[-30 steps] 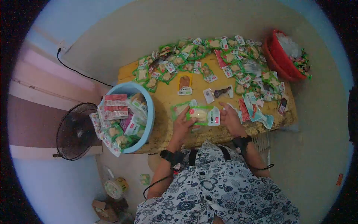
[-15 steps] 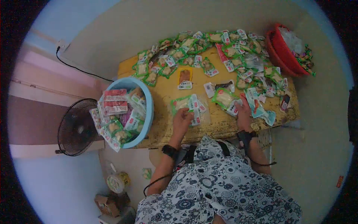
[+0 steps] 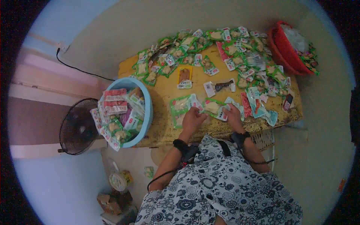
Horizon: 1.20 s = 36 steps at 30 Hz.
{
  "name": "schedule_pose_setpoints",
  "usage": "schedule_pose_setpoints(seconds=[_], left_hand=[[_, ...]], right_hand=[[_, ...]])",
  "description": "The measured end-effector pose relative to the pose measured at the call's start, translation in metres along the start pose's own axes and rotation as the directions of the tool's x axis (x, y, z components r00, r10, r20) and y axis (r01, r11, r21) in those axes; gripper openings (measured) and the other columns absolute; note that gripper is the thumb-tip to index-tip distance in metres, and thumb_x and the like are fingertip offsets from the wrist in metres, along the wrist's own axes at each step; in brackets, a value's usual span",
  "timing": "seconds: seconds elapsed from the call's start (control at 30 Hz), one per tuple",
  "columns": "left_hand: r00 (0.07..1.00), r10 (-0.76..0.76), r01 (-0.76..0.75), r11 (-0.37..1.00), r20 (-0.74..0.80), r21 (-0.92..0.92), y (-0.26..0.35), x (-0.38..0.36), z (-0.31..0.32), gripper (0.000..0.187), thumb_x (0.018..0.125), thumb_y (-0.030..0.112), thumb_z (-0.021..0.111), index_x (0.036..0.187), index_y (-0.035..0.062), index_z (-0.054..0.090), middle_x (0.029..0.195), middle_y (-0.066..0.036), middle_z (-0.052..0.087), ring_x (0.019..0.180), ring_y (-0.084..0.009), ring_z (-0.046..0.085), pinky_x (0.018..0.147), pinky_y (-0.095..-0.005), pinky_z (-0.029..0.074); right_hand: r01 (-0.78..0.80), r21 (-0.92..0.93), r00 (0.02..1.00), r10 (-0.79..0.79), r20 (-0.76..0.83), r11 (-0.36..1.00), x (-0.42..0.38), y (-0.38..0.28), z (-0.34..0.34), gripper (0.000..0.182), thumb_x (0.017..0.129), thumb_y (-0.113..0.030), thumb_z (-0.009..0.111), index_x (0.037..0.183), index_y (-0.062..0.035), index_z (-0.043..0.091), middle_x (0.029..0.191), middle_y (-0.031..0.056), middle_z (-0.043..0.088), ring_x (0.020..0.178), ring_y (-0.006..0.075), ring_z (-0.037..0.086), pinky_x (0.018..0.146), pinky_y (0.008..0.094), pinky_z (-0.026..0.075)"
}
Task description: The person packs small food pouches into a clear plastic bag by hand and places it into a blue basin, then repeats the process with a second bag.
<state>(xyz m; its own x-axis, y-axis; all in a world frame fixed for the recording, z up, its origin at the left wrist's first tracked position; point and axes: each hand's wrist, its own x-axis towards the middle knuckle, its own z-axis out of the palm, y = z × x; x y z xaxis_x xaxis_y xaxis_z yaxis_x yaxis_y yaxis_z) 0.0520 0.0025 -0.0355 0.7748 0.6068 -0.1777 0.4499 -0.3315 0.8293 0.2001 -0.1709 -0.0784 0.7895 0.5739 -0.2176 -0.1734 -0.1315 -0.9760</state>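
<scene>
On the yellow table [image 3: 161, 131], my left hand [image 3: 194, 120] is at the right edge of some green-edged food packets [image 3: 180, 105], its fingers bent together near a white label. My right hand [image 3: 233, 115] pinches the white-labelled right end of another green packet [image 3: 213, 107], whose left end lies close to my left fingers. Beyond my hands are a packet with dark contents [image 3: 224, 86] and a small yellow packet [image 3: 185, 77]. To the right of my right hand lie a red packet [image 3: 245, 104] and a light-blue one [image 3: 271, 118].
A light-blue basin [image 3: 149, 112] full of packets stands at the table's left, beside a black fan [image 3: 78, 129]. Many packets [image 3: 189, 40] are heaped along the back and right. Red basins [image 3: 275, 50] stand at the back right corner. A tub [image 3: 118, 182] is on the floor.
My right hand has moved left with the green packet, bringing it beside the left packets. My left hand has shifted slightly right, towards it. A white-and-blue packet now shows behind my right hand.
</scene>
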Motion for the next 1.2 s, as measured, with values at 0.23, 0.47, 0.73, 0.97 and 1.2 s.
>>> schedule_pose_setpoints(seconds=[0.23,0.47,0.73,0.97,1.2], left_hand=[[0.999,0.044,-0.046,0.996,0.022,0.074,-0.001,0.001,0.009,0.043,0.073,0.032,0.079,0.097,0.0028,0.058,0.076,-0.011,0.065,0.071,-0.027,0.065,0.063,-0.0374,0.05],[0.997,0.039,-0.038,0.999,-0.066,0.016,-0.007,0.004,0.014,0.021,0.074,0.015,0.073,0.086,0.0022,0.061,0.073,-0.01,0.065,0.066,-0.0232,0.065,0.061,-0.0357,0.051],[0.99,-0.139,0.134,0.859,0.025,-0.494,0.004,-0.004,-0.004,0.009,0.08,0.006,0.065,0.084,0.0001,0.06,0.069,-0.005,0.061,0.06,-0.0132,0.06,0.056,-0.0277,0.05],[0.996,-0.087,0.075,0.872,-0.003,-0.483,0.022,-0.008,-0.013,0.01,0.08,0.008,0.066,0.083,0.001,0.059,0.069,-0.004,0.061,0.06,-0.0114,0.058,0.057,-0.0269,0.05],[0.995,-0.017,-0.02,0.926,-0.094,-0.376,0.011,-0.004,-0.005,0.013,0.078,0.01,0.068,0.083,0.0016,0.059,0.066,-0.005,0.06,0.06,-0.0116,0.055,0.059,-0.0274,0.047]], right_hand=[[0.004,0.028,1.0,-0.005,0.02,1.0,-0.003,-0.008,-0.003,0.031,0.093,-0.011,0.061,0.121,0.0008,0.055,0.099,0.0021,0.064,0.084,0.0075,0.06,0.073,0.0246,0.049],[0.014,0.03,0.998,-0.012,-0.068,0.999,-0.007,-0.01,-0.006,0.03,0.088,-0.009,0.062,0.116,-0.0001,0.057,0.084,0.0028,0.063,0.068,0.0104,0.056,0.059,0.0257,0.046],[-0.074,0.109,0.995,0.081,-0.06,0.991,-0.011,-0.037,-0.012,0.028,0.091,-0.012,0.061,0.118,-0.0026,0.059,0.1,0.0016,0.064,0.086,0.0093,0.06,0.075,0.0266,0.049],[-0.022,-0.206,0.978,0.064,0.2,0.978,0.014,-0.057,0.02,0.034,0.089,-0.011,0.063,0.122,-0.0039,0.057,0.086,0.0002,0.06,0.067,0.0078,0.053,0.056,0.0259,0.046],[0.133,-0.225,0.879,-0.01,0.477,0.965,0.069,-0.005,0.072,0.035,0.084,-0.008,0.062,0.118,0.0003,0.059,0.095,0.0062,0.064,0.082,0.0143,0.06,0.07,0.0301,0.049]])
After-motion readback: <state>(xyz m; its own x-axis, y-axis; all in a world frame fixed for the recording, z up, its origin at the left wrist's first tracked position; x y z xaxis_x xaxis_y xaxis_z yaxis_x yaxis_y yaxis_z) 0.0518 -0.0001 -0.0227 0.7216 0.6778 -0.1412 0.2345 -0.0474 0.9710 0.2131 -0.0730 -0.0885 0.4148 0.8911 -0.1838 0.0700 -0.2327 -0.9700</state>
